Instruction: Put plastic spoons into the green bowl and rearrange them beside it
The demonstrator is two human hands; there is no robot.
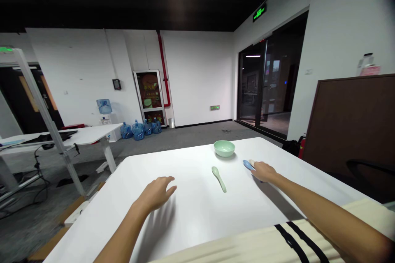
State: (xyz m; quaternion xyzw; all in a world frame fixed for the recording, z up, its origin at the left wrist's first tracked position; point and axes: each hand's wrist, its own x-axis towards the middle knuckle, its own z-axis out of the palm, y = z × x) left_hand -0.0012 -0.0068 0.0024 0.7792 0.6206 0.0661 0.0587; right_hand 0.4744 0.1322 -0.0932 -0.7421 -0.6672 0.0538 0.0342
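My right hand rests over a blue spoon on the white table. Its bowl shows past my fingers and a bit of blue shows below my palm, but I cannot tell whether the fingers grip it. A pale green spoon lies on the table between my hands. Farther back stands an empty-looking pale green bowl. My left hand is open, fingers apart, just over the tabletop and holding nothing. The pale green spoon is the nearest object to it.
A cream garment with black stripes crosses the near table edge. An aluminium frame and a white desk stand to the left. Blue water jugs line the far wall. A brown board stands to the right.
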